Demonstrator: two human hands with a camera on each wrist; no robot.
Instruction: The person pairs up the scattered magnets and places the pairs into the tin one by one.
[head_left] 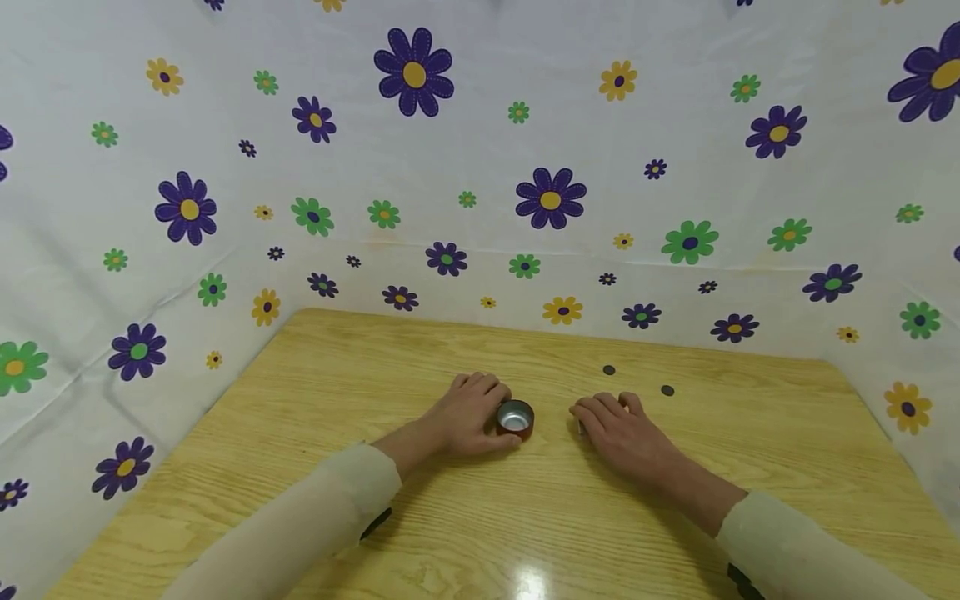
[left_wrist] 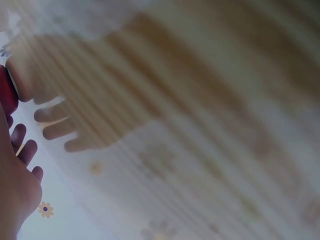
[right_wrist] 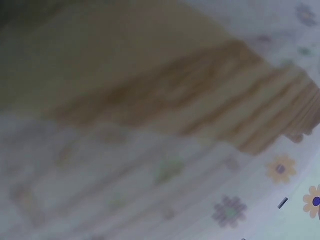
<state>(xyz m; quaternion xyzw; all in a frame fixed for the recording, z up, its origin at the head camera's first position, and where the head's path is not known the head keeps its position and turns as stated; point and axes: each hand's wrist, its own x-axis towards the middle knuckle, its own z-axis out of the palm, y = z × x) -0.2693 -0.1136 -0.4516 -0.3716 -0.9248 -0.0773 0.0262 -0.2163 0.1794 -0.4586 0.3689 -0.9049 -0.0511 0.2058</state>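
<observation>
In the head view, my left hand [head_left: 471, 417] is wrapped round the left side of a small round open tin [head_left: 517, 419], with the thumb along its near side. The tin is dark red outside and silvery inside, and nothing shows in it. The left wrist view catches the red side of the tin [left_wrist: 7, 92] by the fingers. To the right of the tin, my right hand [head_left: 622, 435] is low over the table, palm down, fingertips bent together. A thin, pale, shiny piece [head_left: 581, 427] shows under those fingertips, mostly hidden by them.
Two small dark discs lie flat beyond my right hand, a nearer-centre disc [head_left: 609, 370] and one further right [head_left: 667, 390]. The wood-grain table [head_left: 360, 358] meets a white flower-printed cloth [head_left: 480, 150] at the back and sides.
</observation>
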